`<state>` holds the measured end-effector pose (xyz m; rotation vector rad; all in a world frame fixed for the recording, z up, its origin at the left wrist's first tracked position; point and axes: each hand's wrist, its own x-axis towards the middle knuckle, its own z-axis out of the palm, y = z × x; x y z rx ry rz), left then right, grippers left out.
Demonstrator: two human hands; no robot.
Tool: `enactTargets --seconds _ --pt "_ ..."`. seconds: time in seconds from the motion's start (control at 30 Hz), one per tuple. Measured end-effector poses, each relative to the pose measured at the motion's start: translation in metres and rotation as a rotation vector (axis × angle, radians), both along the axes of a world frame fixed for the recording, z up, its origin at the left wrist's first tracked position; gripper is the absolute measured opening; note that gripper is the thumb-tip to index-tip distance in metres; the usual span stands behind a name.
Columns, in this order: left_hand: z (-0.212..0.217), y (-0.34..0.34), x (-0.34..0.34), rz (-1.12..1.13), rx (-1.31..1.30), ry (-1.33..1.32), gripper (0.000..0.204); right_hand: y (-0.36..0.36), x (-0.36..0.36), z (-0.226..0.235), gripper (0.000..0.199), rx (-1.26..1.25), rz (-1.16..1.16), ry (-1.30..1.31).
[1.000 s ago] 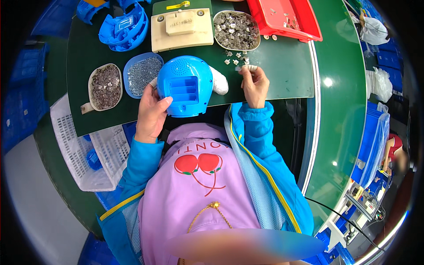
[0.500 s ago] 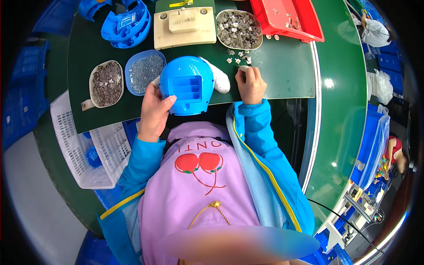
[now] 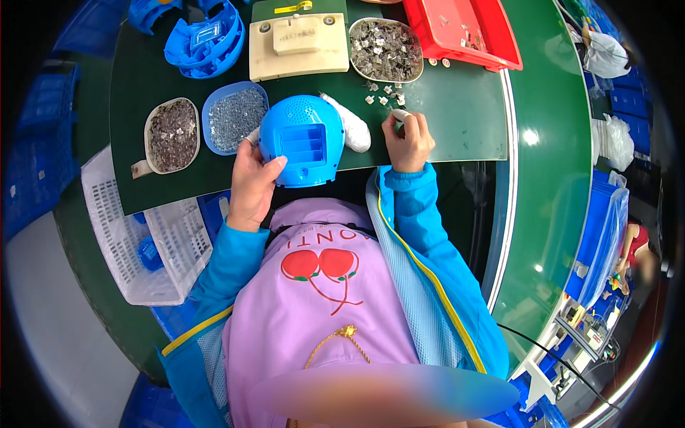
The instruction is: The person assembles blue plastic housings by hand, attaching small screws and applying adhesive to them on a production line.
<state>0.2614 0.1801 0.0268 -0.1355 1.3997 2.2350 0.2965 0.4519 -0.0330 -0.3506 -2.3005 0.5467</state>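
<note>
My left hand is closed on the left edge of a round blue plastic housing, thumb on its face. The housing has a recessed battery compartment and a patch of small holes. Close behind its right side lies a white wrapped object, partly hidden. My right hand rests low at the table, thumb and index pinched together. Whatever the pinch holds is too small to make out. Just beyond those fingertips lie several loose small metal clips, below a tray of metal clips.
On the left stand a blue bowl of screws and a pale tray of small dark parts. At the back are more blue housings, a cream fixture and a red bin. A white basket stands below the table's left edge.
My right hand has shifted slightly to the right and toward me, its fingers still pinched. My left hand and the blue housing have barely moved.
</note>
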Motion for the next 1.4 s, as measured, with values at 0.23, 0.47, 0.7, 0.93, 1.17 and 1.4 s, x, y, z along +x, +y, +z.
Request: enactTargets --seconds 0.23,0.47,0.7,0.93,1.17,1.4 --pt "-0.005 0.000 0.005 0.057 -0.028 0.013 0.075 0.005 0.007 0.008 0.019 -0.081 0.100 -0.018" --pt "-0.007 0.001 0.009 0.046 -0.029 -0.017 0.075 0.029 0.004 0.007 0.013 -0.121 -0.025 -0.108" --pt "-0.007 0.001 0.008 0.050 -0.035 -0.002 0.076 0.039 0.004 0.010 0.008 -0.392 0.064 -0.207" --pt "-0.003 0.002 0.009 0.060 -0.015 -0.029 0.076 0.033 0.016 0.011 0.017 -0.382 -0.016 -0.098" --pt "0.001 0.012 0.008 0.032 0.010 -0.008 0.074 0.021 0.002 0.000 0.016 -0.228 -0.109 -0.073" --pt "0.016 0.021 0.015 0.115 -0.055 0.148 0.079 -0.037 0.008 0.079 0.020 -0.445 0.391 0.067"
